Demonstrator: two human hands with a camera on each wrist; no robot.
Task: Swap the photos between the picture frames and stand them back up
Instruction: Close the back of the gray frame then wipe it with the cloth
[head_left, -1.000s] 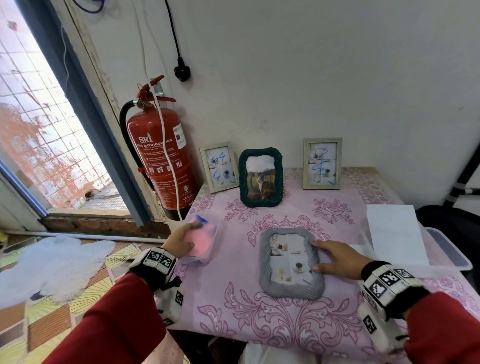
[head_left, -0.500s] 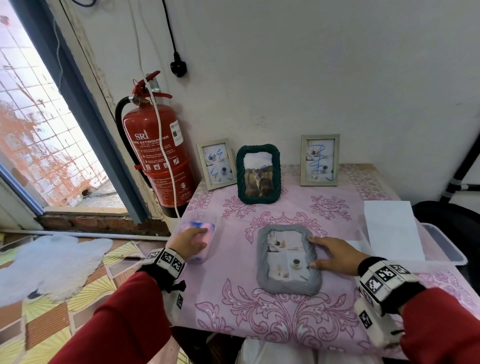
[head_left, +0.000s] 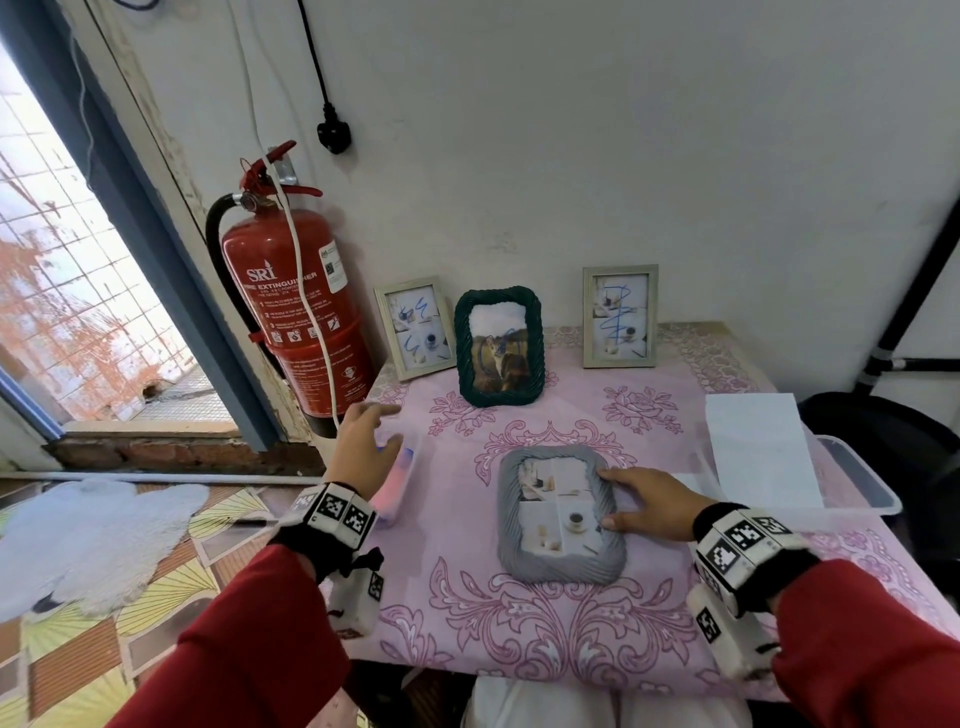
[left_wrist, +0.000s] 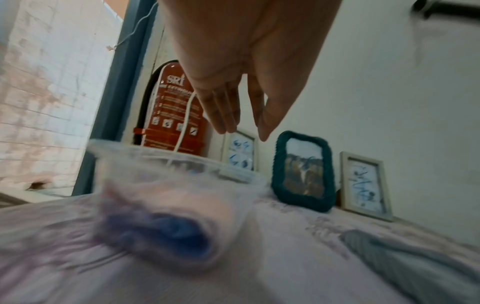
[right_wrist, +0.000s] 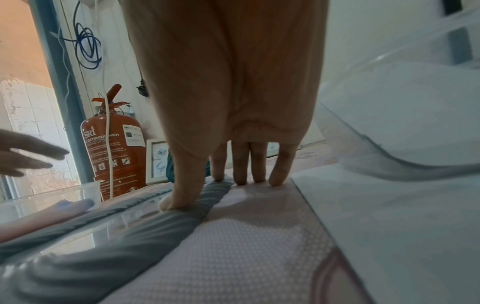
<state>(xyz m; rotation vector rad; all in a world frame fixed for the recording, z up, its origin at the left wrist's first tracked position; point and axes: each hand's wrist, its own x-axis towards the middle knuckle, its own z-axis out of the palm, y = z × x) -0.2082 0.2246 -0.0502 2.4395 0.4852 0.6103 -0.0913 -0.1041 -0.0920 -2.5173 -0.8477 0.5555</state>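
Fingers: right hand (head_left: 649, 506) lies flat with straight fingers (right_wrist: 281, 172), thumb and first fingertip on the right rim of the grey rope-textured oval-cornered picture frame (head_left: 561, 517), other fingertips on the cloth just beside it; it clamps nothing. Left hand (head_left: 363, 449) hovers with fingers (left_wrist: 223, 111) straight and slightly apart, holding nothing, above the small clear plastic tub with pink and blue cloth inside (head_left: 397, 480).

Table: pink tablecloth with purple flower pattern (head_left: 545, 623) covers it; its left edge is just beside the tub, its near edge is in front of the person.

Extinguisher: red cylindrical fire extinguisher (head_left: 296, 312) stands on the floor, near the back left corner of the table.

Box: large clear plastic box with a white paper sheet on it (head_left: 831, 478) takes the right side, near the right hand.

Grey frame: lies flat, glass up, in the middle of the table.

Green frame: dark green rope-textured frame with a cat photo (head_left: 500, 353) stands upright at the back, by the wall.

Small frames: two pale wooden frames (head_left: 420, 327) and (head_left: 620, 317) stand on both sides of the green one.

Progress: I judge it early or middle; one frame is down, no back is open, no loose photo is visible, so I cannot tell if any swap is done.

Room: open cloth lies between the grey frame and the standing frames, and in front; the tub sits close to the left edge and may fall if pushed.
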